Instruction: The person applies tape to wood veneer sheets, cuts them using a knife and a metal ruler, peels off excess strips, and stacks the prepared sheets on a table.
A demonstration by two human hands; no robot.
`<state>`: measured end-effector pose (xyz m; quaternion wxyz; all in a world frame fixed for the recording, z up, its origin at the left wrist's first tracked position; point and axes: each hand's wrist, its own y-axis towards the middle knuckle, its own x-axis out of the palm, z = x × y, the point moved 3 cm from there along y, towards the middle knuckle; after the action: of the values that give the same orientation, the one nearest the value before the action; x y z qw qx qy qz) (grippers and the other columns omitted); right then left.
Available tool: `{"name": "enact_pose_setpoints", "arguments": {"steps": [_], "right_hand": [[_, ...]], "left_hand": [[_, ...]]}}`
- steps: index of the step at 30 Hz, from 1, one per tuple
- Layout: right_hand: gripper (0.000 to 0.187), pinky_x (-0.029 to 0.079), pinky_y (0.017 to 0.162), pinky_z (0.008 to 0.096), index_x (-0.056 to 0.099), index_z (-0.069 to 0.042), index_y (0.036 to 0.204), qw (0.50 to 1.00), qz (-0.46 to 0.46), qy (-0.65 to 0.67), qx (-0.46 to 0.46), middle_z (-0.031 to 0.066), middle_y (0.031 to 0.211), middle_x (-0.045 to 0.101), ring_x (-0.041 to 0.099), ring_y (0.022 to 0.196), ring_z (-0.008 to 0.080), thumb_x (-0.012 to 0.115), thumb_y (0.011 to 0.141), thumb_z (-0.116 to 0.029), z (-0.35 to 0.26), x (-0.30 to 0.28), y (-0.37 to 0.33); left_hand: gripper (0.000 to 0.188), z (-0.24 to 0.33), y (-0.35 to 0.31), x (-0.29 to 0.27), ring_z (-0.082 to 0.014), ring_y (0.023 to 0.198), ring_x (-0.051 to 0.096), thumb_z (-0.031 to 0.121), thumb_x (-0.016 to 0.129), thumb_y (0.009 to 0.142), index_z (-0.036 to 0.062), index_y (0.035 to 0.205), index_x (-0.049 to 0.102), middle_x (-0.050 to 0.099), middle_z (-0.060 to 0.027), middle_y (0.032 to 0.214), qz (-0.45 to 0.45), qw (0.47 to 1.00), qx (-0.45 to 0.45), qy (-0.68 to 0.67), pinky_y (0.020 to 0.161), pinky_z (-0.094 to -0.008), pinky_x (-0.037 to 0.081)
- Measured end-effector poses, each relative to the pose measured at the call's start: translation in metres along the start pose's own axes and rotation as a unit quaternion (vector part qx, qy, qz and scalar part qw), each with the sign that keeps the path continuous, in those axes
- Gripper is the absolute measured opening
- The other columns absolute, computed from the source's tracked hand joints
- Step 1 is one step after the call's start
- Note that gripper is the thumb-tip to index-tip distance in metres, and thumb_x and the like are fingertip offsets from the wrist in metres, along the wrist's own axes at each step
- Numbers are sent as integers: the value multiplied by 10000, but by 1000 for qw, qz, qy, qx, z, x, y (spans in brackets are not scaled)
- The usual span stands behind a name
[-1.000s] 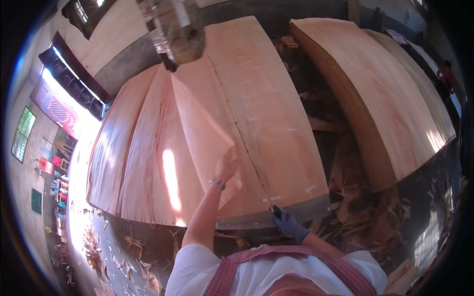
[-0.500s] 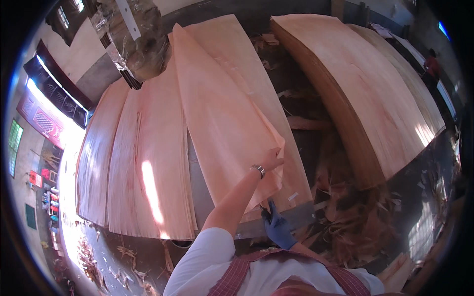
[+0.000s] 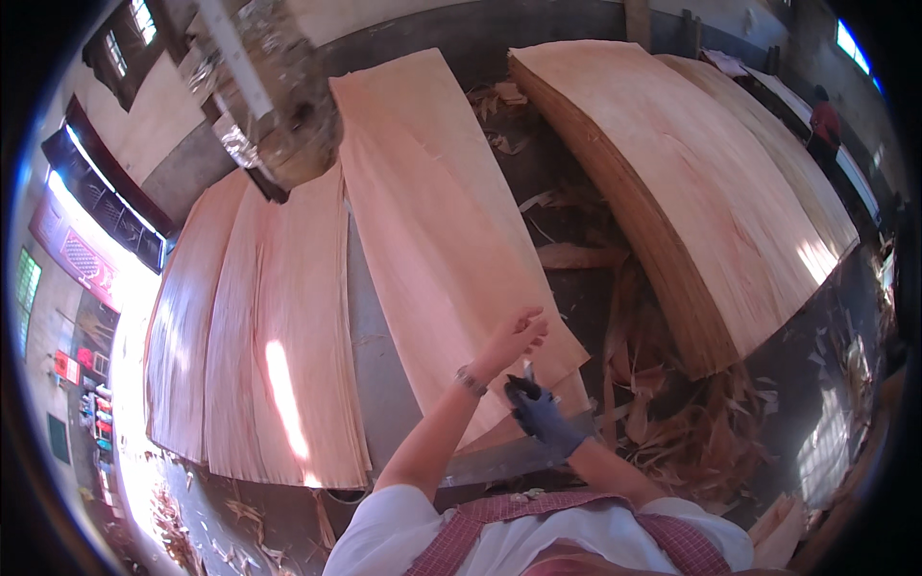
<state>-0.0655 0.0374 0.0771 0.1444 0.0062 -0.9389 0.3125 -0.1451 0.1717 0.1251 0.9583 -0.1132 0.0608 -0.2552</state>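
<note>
My left hand (image 3: pixel 520 338), bare with a metal watch at the wrist, hovers over the near end of a long, thin, pinkish wood veneer sheet (image 3: pixel 442 250). Its fingers are loosely bent and appear to hold nothing. Close beside it, my right hand (image 3: pixel 545 419) wears a blue glove with darker fingers. The gloved fingers are closed round a small hand tool (image 3: pixel 528 370) with a pale, metallic-looking tip; most of it is hidden. The sheet lies lengthwise over other veneer on a grey table (image 3: pixel 384 384), its near right corner slightly past the hands.
Several veneer sheets (image 3: pixel 307 365) lie on the table to the left. A thick veneer stack (image 3: pixel 663 182) stands at the right, with torn strips (image 3: pixel 682 432) on the floor before it. A plastic-wrapped fixture (image 3: pixel 288 106) hangs at upper left. Another person (image 3: pixel 824 125) is far right.
My left hand has let go of the veneer sheet's raised edge, and the folded sheet now lies flatter. My right hand has risen from the table's near edge towards the left hand.
</note>
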Motion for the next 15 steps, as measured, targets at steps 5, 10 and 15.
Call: {"name": "enact_pose_setpoints", "arguments": {"steps": [5,10,15], "right_hand": [[250,307,384,220,598,-186,1054,993,-65,95,-5,-60,606,485,441,428,62,653,928,-395,-68,-113,-19],[215,334,378,200,568,-182,1023,996,24,54,-60,-40,583,509,465,421,65,649,934,-360,-144,-289,-46],[252,280,347,240,533,-182,860,991,47,76,-104,-35,536,458,399,385,66,671,914,-385,-202,-460,-69]], "left_hand": [[363,42,-44,45,-148,898,657,245,530,1010,37,1307,545,668,-78,1009,20,998,-5,-61,766,-277,543],[327,23,-39,164,-148,909,663,243,539,1006,28,1247,589,670,-70,1007,17,996,-60,-59,759,-287,551],[385,-15,-19,296,-166,939,671,339,503,1016,34,1230,598,676,-72,1046,-20,959,-221,-176,777,-297,562]]}}
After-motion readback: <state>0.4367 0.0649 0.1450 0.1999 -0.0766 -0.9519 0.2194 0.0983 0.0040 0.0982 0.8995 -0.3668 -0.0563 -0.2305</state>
